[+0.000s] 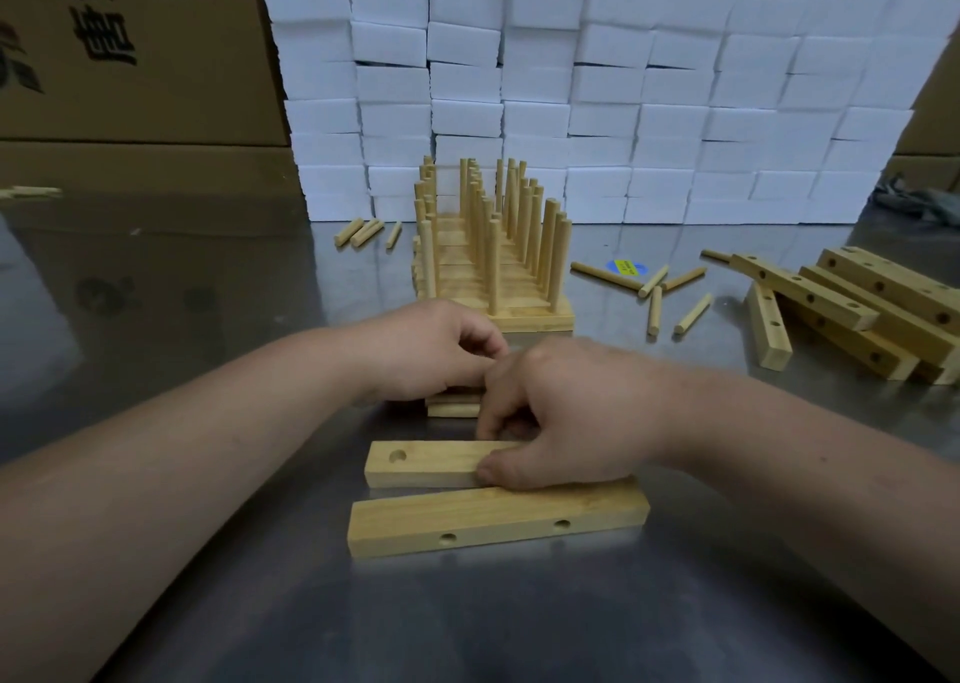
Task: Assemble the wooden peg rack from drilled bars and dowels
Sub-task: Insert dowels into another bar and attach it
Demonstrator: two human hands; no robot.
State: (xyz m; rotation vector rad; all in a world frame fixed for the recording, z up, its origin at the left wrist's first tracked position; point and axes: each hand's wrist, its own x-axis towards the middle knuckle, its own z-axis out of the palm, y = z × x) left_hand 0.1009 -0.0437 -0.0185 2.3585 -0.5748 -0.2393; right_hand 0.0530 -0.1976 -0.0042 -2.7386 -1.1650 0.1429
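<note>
Findings at the bench, with clock positions taken from your seat and 12 o'clock straight ahead.

Your right hand (561, 417) grips the gripped bar (431, 464). The thumb is on its near edge and the fingers are curled over its far edge. The bar lies flat on the table (208, 604) with one drilled hole facing up at its 9 o'clock end. That hold appears intended to steady the bar with its sockets upward, ready to take a dowel.

Your left hand (431, 349) sits at 11 o'clock of the right, with its fingers curled down over a low stack (452, 409) of flat wood. The right hand hides its fingertips, so I cannot tell whether it holds anything.

The near bar (498, 521) lies just at 6 o'clock of the gripped bar, parallel to it and touching or almost touching. Its two holes face you on the side. In my judgement it is staged as the mating piece.

Supplies are set within reach:
- Loose dowels (654, 292) are scattered at 2 o'clock, with a few more at 11 o'clock.
- The bar pile (857, 313) leans in a heap at 3 o'clock.

The finished racks (493, 245) stand in a row running toward 12 o'clock with their pegs upright, clear of the working area.

Behind them is a wall of white blocks (571, 84), and a carton (130, 48) stands at 10 o'clock.

Assessment: this unit is at an early stage, as neither bar in front of you shows a dowel fitted.
</note>
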